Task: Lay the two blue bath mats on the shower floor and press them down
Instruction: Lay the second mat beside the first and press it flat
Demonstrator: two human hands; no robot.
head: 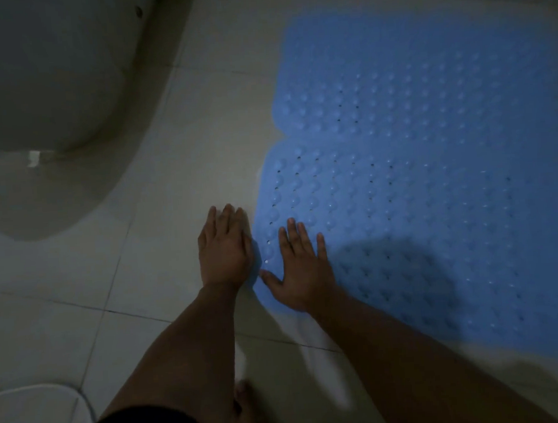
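Observation:
Two blue bath mats lie flat on the pale tiled floor, side by side with their edges meeting. The nearer mat (419,235) has bumps and small holes; the farther mat (426,78) lies beyond it. My right hand (302,268) presses flat on the near mat's left front corner, fingers straight and spread. My left hand (224,247) lies flat at the mat's left edge, mostly on the tile, fingers straight and together.
A white toilet base (51,94) stands at the upper left. A white rounded object (35,419) sits at the bottom left corner. My bare knee and foot (243,396) are at the bottom centre. Tiled floor (170,172) lies between toilet and mats.

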